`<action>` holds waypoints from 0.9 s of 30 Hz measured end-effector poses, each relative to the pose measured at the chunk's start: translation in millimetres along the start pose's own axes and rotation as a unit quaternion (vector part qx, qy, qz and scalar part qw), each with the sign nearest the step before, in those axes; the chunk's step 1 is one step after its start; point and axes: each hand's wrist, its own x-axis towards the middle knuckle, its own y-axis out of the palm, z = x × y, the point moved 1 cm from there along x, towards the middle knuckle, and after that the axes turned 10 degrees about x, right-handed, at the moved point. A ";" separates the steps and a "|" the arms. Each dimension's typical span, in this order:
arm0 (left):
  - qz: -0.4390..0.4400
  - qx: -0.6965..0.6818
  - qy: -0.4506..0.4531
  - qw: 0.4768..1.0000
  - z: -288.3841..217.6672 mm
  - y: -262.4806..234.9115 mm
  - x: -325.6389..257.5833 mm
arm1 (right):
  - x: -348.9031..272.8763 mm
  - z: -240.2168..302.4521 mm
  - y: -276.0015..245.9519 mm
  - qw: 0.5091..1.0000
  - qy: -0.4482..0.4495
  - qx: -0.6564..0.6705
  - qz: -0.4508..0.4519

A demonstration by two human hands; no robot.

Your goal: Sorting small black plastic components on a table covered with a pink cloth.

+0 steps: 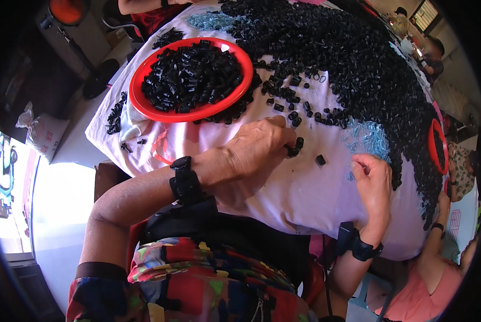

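My left hand (259, 140) reaches in from the left over the pale cloth, its fingers curled together. Small black cylindrical parts (296, 148) show at its fingertips, and it looks closed on them. One loose black part (320, 160) lies on the cloth between my hands. My right hand (373, 180) is closed with thumb and fingers pressed together, beside a heap of thin light-blue strips (367, 138); whatever it pinches is too small to make out. Beyond my left hand stands a red round tray (137, 102) heaped with black parts (192, 78).
A large spread of black parts (348, 59) covers the table's far and right side. More blue strips (211, 21) lie at the back. A second red tray (438, 145) stands at the right edge. Other people's arms (431, 244) are at the table's right and far sides.
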 end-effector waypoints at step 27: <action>-0.053 -0.016 -0.009 0.998 -1.4 4.3 -4.9 | -3.1 21.7 22.5 0.997 -0.076 0.018 -0.024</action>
